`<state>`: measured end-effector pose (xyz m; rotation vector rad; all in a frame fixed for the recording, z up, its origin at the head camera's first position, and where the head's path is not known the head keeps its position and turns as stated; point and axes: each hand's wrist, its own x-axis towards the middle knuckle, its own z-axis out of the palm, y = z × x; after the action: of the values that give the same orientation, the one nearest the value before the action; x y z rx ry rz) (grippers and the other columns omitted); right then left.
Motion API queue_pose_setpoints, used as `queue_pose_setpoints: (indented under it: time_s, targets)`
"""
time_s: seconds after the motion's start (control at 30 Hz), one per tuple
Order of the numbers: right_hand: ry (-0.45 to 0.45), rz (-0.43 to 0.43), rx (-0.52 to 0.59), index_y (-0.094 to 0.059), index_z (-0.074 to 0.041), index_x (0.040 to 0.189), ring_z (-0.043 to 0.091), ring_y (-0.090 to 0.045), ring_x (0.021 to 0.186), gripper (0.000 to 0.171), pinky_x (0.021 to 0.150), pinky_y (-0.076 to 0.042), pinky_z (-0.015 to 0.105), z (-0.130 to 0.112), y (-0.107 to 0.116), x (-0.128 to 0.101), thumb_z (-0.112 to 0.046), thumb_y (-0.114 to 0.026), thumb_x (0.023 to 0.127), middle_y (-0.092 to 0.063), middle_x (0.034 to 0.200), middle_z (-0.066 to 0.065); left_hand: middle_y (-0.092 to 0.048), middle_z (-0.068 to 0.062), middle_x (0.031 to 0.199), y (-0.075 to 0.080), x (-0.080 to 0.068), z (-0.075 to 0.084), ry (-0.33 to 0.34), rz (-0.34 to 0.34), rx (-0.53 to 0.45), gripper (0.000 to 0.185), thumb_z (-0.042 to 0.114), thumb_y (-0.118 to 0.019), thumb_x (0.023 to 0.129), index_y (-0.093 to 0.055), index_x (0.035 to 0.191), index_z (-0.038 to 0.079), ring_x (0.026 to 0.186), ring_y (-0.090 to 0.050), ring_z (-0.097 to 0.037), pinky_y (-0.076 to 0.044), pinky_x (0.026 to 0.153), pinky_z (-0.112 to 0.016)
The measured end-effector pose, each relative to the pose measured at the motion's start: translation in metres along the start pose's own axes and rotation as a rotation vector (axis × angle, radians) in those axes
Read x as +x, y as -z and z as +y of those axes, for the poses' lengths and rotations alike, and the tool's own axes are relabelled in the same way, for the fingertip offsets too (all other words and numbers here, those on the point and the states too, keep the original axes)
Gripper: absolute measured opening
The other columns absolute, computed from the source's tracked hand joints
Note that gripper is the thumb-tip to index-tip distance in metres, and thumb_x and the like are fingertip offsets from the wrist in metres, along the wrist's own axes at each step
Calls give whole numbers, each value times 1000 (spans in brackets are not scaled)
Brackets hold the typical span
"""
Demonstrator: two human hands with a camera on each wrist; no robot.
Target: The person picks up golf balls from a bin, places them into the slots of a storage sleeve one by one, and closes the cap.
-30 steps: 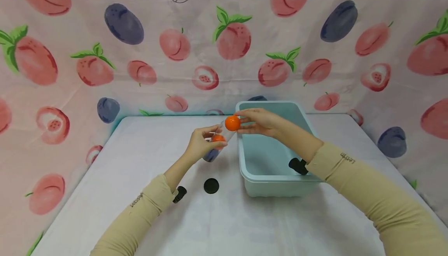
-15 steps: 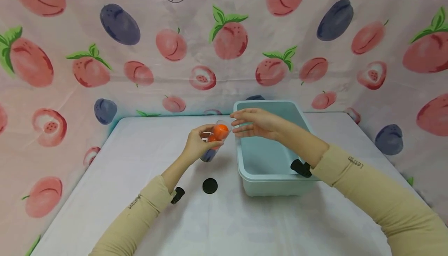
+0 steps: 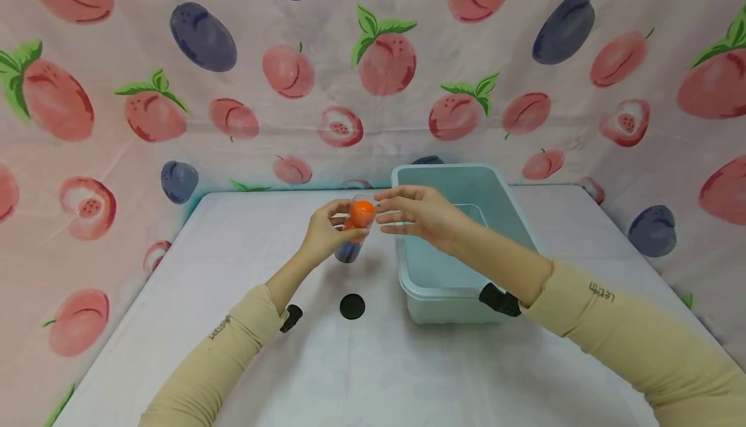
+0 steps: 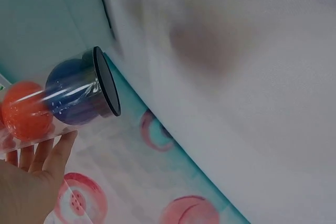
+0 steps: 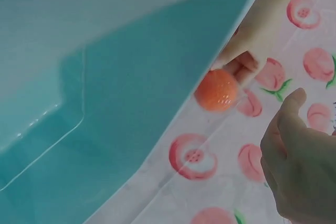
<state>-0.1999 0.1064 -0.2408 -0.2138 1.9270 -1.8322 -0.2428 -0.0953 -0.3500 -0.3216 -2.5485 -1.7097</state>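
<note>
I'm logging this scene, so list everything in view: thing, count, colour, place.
clear tube: one, transparent with a black bottom end, tilted, held above the table left of the bin.
orange balls: two seen, orange, inside the tube, one at its mouth.
blue ball: one, dark blue, at the tube's bottom end.
black cap: one, black, flat on the table below the tube.
bin: one, pale teal, on the table at right of centre.
table: one, white cover.
fruit-print cloth: pink backdrop behind and at both sides.
left hand: grips the tube.
right hand: fingers straight, beside the tube's mouth, holding nothing.
</note>
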Motion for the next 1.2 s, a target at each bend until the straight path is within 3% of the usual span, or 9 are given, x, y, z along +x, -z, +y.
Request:
queue_pose_setpoints:
  time_s: [0.13, 0.43, 0.6, 0.77, 1.07, 1.2]
  targets:
    - [20, -9, 1, -47, 3, 133, 11, -65, 89, 42, 95, -50, 39, 6, -7, -5, -13, -54, 95, -52, 132, 21, -60, -18, 122, 3, 0, -2, -13, 4, -8, 56, 8, -78, 75, -55, 125, 2, 108, -61, -34, -49, 97, -43]
    - [46, -78, 32, -49, 6, 129, 14, -64, 94, 41, 95, -51, 39, 26, -23, -15, -9, -58, 92, -62, 108, 4, -57, -20, 122, 12, -3, -6, -17, 13, -2, 55, 6, -77, 76, -53, 125, 0, 111, -58, -35, -47, 99, -44]
    - [64, -159, 5, -50, 5, 128, 19, -65, 98, 40, 94, -52, 38, 37, -31, -19, -7, -59, 92, -63, 110, 7, -58, -20, 121, 18, -7, -10, 1, -6, -6, 54, 3, -76, 76, -53, 125, 0, 109, -59, -36, -49, 97, -44]
    - [117, -183, -46, -53, 3, 126, 23, -63, 102, 37, 91, -53, 36, 49, -38, -20, -8, -60, 91, -63, 113, 14, -59, -18, 121, 24, -11, -15, 9, -4, 9, 56, 8, -79, 75, -55, 125, 2, 110, -60, -35, -48, 98, -42]
    - [267, -234, -106, -56, 3, 123, 10, -63, 93, 38, 86, -53, 26, 87, -56, -21, -11, -65, 88, -60, 116, 24, -60, -20, 120, 34, -23, -28, 6, 66, -54, 55, 4, -79, 73, -54, 122, 2, 111, -60, -33, -49, 98, -43]
    - [253, -232, -146, -58, 1, 122, 10, -62, 90, 38, 83, -52, 25, 100, -58, -16, -13, -66, 87, -62, 113, 20, -60, -18, 122, 39, -30, -33, 42, 117, -78, 57, 5, -79, 74, -53, 125, 2, 110, -59, -29, -51, 95, -36]
